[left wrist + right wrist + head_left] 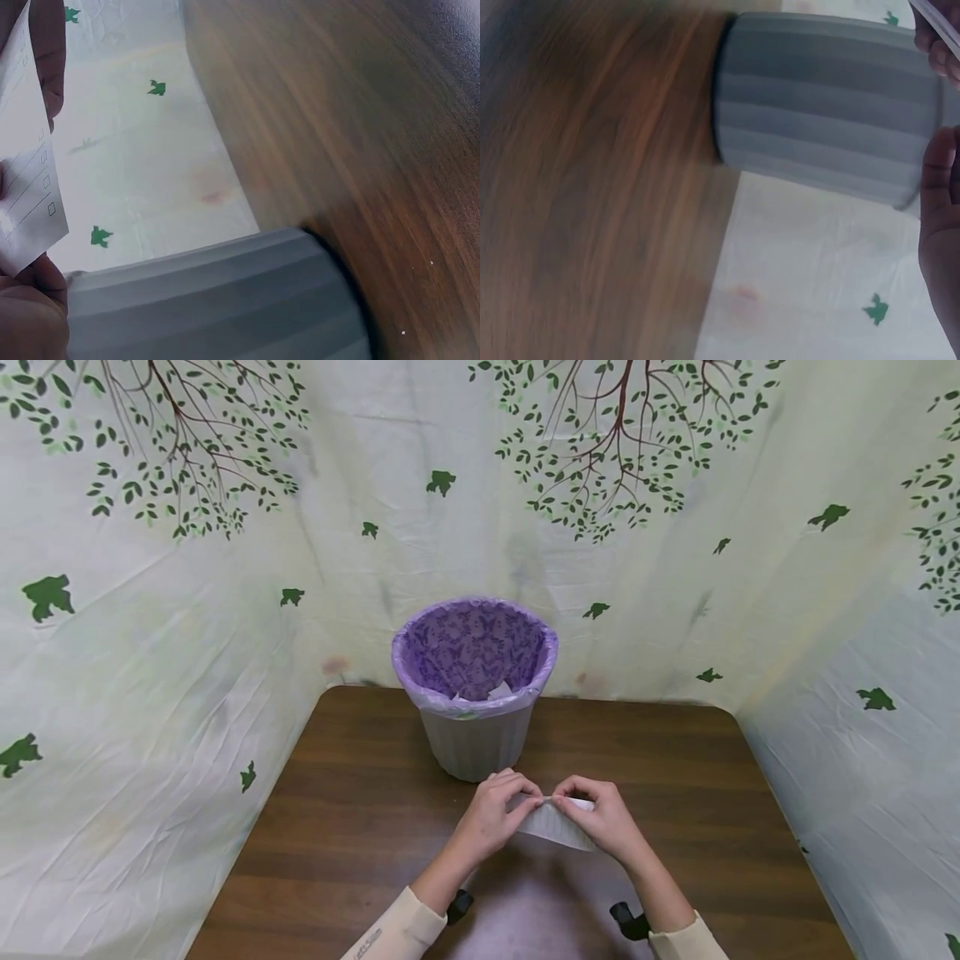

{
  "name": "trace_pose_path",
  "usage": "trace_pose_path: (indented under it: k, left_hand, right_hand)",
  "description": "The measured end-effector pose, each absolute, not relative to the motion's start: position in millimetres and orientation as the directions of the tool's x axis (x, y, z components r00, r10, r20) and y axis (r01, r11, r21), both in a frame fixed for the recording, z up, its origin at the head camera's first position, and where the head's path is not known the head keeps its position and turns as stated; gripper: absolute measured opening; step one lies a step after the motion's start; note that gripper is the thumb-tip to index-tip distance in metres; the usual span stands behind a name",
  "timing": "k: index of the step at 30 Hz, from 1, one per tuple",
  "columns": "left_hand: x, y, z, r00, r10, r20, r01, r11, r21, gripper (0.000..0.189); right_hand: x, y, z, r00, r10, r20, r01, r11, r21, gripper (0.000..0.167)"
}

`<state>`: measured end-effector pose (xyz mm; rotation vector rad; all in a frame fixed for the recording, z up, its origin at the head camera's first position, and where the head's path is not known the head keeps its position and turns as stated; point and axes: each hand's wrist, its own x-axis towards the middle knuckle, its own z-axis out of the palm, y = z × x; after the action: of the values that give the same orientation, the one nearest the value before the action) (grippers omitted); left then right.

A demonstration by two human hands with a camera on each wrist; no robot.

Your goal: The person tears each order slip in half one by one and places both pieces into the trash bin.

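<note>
Both hands hold a white sheet of paper (558, 828) above the table, just in front of the bin. My left hand (491, 814) pinches its upper edge between thumb and fingers. Close beside it, the right hand (606, 822) pinches the same edge, the fingertips of the two hands nearly meeting. Printed lines and small boxes show on the paper (30, 161) in the left wrist view. Only a thin edge of the paper (939, 24) appears in the right wrist view, where part of the right hand (939, 232) is visible.
A grey ribbed bin (476, 743) with a purple patterned liner (474, 647) stands at the back of the brown wooden table (337, 827). White scraps (499, 691) lie inside it. A white curtain (645, 610) with leaf prints surrounds the table's back and sides.
</note>
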<state>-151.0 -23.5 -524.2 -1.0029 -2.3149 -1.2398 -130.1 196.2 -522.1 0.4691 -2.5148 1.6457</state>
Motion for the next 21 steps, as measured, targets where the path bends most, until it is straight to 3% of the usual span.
trace_pose_path:
  k: [11, 21]
  left_hand:
    - [-143, -27, -515, -0.695, 0.42, 0.583, 0.717, 0.344, 0.606, 0.004]
    - [-140, -27, -512, -0.606, 0.388, 0.694, 0.795, 0.296, 0.529, 0.008]
  right_hand:
    - [-125, 195, -516, -0.963, -0.235, 0.133, -0.184, 0.208, -0.961, 0.01]
    - [-125, 195, -517, -0.956, -0.252, 0.152, -0.179, 0.087, -0.98, 0.011]
